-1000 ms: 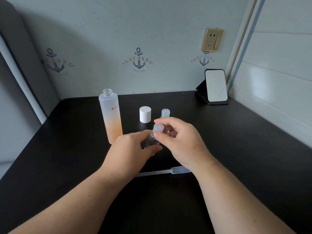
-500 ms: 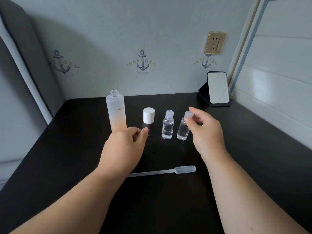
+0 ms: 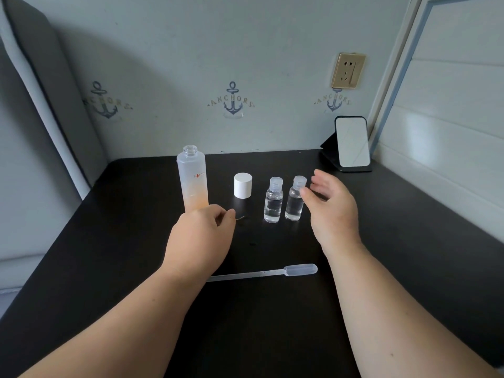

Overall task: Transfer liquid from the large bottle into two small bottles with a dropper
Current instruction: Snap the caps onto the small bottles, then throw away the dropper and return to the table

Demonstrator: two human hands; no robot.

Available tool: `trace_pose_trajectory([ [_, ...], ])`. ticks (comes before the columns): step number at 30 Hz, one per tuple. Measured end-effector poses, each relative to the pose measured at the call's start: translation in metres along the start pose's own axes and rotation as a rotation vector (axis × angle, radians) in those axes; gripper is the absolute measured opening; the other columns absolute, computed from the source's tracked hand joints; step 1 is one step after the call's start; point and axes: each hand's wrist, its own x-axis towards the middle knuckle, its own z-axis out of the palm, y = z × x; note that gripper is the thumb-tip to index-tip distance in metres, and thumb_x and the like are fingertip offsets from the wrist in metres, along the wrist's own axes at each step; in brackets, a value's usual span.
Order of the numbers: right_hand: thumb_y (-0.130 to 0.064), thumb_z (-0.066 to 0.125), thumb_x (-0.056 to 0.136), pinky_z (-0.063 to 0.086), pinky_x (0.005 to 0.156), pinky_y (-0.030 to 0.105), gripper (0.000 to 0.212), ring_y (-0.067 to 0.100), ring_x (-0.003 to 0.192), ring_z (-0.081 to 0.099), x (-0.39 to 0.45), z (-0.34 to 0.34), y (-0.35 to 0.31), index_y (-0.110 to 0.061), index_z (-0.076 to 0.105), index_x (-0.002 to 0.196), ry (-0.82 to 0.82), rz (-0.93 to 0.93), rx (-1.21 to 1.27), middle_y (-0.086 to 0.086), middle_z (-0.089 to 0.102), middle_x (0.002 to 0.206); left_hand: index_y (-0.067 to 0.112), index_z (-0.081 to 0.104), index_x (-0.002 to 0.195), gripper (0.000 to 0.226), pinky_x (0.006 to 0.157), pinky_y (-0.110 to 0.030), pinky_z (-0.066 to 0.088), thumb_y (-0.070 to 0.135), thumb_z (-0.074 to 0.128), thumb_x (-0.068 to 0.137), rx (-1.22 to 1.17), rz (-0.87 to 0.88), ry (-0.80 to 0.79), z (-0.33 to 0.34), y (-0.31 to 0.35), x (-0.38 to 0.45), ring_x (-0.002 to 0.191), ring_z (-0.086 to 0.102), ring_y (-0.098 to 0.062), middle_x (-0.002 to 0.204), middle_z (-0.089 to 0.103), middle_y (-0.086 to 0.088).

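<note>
Two small bottles point(image 3: 283, 200), capped and holding clear liquid, now stand together right of the uncapped large bottle point(image 3: 193, 178), the right hand point(image 3: 331, 203) having just released the second, fingers spread, the left hand point(image 3: 203, 233) loosely curled, empty, so only recapping seems left.

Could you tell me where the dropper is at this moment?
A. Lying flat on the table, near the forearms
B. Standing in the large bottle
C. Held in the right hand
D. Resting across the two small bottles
A: the dropper lies flat on the black table, nearer the person than the bottles; the right hand is open beside the small bottles and holds nothing, and the large bottle stands open with nothing in its neck.
</note>
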Motion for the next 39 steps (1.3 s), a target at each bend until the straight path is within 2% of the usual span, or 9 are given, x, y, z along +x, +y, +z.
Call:
trace_pose_trajectory([
  [3,-0.023,0.075,0.088,0.046,0.074,0.006,0.022,-0.01,0.093,0.062,-0.006,-0.007,-0.014,-0.04,0.066,0.098,0.058,-0.036,-0.071,-0.015,0.065,0.105,0.023,0.067,0.077,0.03,0.061,-0.027,0.049,0.038,0.054,0.099,0.009,-0.019,0.028,-0.002,0.001,-0.002,0.073,0.061,-0.012,0.071,0.063,0.007],
  [6,-0.02,0.077,0.084,0.047,0.06,0.008,0.013,-0.007,0.077,0.065,-0.011,-0.011,-0.027,-0.032,0.072,0.083,-0.127,0.009,-0.115,-0.017,0.072,0.082,0.021,0.065,0.07,0.031,0.056,-0.028,0.05,0.034,0.054,0.096,-0.016,-0.068,0.032,-0.008,0.001,0.0,0.066,0.06,-0.011,0.068,0.064,0.003],
  [10,-0.029,0.08,0.081,0.043,0.059,0.008,0.006,-0.009,0.074,0.063,-0.03,-0.015,-0.035,-0.032,0.075,0.082,-0.445,0.066,-0.297,-0.027,0.068,0.079,0.024,0.066,0.07,0.028,0.051,-0.018,0.036,0.031,0.057,0.095,-0.071,-0.105,-0.046,-0.018,0.004,0.002,0.066,0.058,-0.007,0.071,0.064,0.007],
  [14,-0.041,0.076,0.084,0.046,0.068,0.019,0.005,-0.01,0.078,0.063,-0.055,-0.021,-0.034,-0.037,0.074,0.083,-0.568,0.084,-0.462,-0.021,0.07,0.084,0.025,0.068,0.066,0.031,0.052,-0.021,0.044,0.035,0.06,0.094,-0.156,-0.002,-0.147,-0.032,0.008,-0.004,0.057,0.062,-0.006,0.061,0.065,0.008],
  [18,-0.046,0.076,0.085,0.043,0.068,0.018,0.011,0.001,0.084,0.062,-0.074,-0.025,-0.039,-0.041,0.066,0.084,-0.645,0.024,-0.624,-0.017,0.062,0.093,0.039,0.07,0.073,0.024,0.053,-0.021,0.048,0.043,0.061,0.095,-0.201,0.087,-0.313,-0.046,0.015,-0.016,0.053,0.061,-0.001,0.062,0.068,0.01],
  [25,-0.035,0.078,0.086,0.043,0.073,0.025,0.013,0.006,0.087,0.058,-0.095,-0.034,-0.044,-0.037,0.068,0.079,-0.593,-0.033,-0.676,-0.01,0.056,0.093,0.027,0.074,0.077,0.025,0.055,-0.022,0.049,0.038,0.062,0.097,-0.321,-0.055,-0.279,-0.066,-0.005,-0.053,0.061,0.066,-0.011,0.068,0.069,0.003],
  [28,-0.032,0.073,0.09,0.042,0.07,0.025,0.015,0.009,0.085,0.059,-0.102,-0.042,-0.045,-0.034,0.065,0.078,-0.532,0.012,-0.667,-0.01,0.059,0.091,0.025,0.075,0.08,0.025,0.055,-0.024,0.048,0.037,0.061,0.097,-0.384,-0.087,-0.285,-0.071,-0.012,-0.063,0.054,0.063,-0.008,0.065,0.069,0.002],
  [32,-0.032,0.064,0.097,0.045,0.066,0.026,0.012,0.01,0.084,0.061,-0.107,-0.047,-0.049,-0.033,0.063,0.085,-0.474,0.09,-0.631,-0.01,0.065,0.091,0.024,0.075,0.079,0.03,0.058,-0.028,0.048,0.04,0.059,0.098,-0.46,-0.108,-0.275,-0.071,-0.012,-0.068,0.051,0.059,-0.007,0.064,0.069,0.002],
  [39,-0.026,0.051,0.102,0.058,0.078,0.031,0.019,0.004,0.076,0.068,-0.111,-0.048,-0.05,-0.028,0.07,0.101,-0.422,0.203,-0.396,-0.009,0.07,0.087,0.031,0.075,0.079,0.028,0.06,-0.029,0.05,0.041,0.057,0.099,-0.487,-0.167,-0.347,-0.063,-0.013,-0.071,0.053,0.06,-0.008,0.068,0.07,0.002],
])
